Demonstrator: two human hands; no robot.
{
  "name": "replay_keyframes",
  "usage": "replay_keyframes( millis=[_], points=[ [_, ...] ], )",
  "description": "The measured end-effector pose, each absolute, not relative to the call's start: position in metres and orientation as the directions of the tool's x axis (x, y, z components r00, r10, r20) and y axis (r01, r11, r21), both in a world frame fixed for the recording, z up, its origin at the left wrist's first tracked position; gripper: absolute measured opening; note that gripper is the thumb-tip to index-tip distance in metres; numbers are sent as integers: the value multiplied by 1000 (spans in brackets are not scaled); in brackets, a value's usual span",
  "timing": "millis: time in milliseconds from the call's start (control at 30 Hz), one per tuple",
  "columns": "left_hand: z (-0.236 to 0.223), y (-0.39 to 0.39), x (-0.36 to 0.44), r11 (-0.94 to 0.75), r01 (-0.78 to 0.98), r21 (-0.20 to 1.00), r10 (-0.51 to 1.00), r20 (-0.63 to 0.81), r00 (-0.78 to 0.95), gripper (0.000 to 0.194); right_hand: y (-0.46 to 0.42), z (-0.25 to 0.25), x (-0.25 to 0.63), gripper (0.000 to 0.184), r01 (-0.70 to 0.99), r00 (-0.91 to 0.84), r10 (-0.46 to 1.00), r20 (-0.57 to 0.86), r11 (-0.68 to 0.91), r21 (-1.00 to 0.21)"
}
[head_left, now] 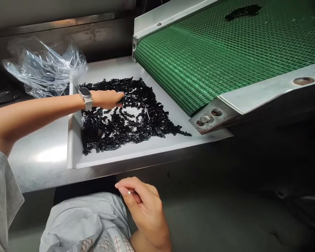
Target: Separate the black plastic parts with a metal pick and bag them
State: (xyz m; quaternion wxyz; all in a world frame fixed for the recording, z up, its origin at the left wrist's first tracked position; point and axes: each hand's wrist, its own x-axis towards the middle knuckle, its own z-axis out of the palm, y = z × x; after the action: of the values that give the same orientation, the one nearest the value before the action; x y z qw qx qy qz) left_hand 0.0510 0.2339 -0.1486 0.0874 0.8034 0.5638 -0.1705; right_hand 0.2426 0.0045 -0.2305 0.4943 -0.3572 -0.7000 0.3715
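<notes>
My left hand [108, 99], with a watch [85, 93] on its wrist, reaches over a spread of small black plastic parts [105, 134]. Its forefinger and thumb tips are slightly apart above the parts, and I see nothing between them. The parts lie in a white tray [94, 159] with a raised left edge. Close to my lap, my right hand [147, 206] is closed in a pinch. A small white-tipped piece [129, 192] shows at its thumb; the rest of that piece is hidden by the fingers.
A green mesh conveyor belt [212, 59] slopes down to the tray's right side, with a black part [243, 12] lying on its upper area. Crumpled clear plastic bags [47, 68] sit behind the tray on the left. A metal table [39, 168] supports the tray.
</notes>
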Motion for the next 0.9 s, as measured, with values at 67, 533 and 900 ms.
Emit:
replay_keyframes(
  millis=[67, 533, 900],
  points=[
    [-144, 233, 48, -335, 942, -31, 888, -343, 305, 56, 4, -230, 242, 25, 131, -259, 873, 413, 456, -881],
    [-114, 146, 12, 7, 523, 852, 890, -243, 385, 21, 23, -227, 224, 21, 201, -161, 905, 393, 420, -885],
    [-149, 117, 3, 292, 137, 947, 832, -322, 451, 26, 78, -213, 170, 5, 356, -61, 847, 528, 513, -781]
  ],
)
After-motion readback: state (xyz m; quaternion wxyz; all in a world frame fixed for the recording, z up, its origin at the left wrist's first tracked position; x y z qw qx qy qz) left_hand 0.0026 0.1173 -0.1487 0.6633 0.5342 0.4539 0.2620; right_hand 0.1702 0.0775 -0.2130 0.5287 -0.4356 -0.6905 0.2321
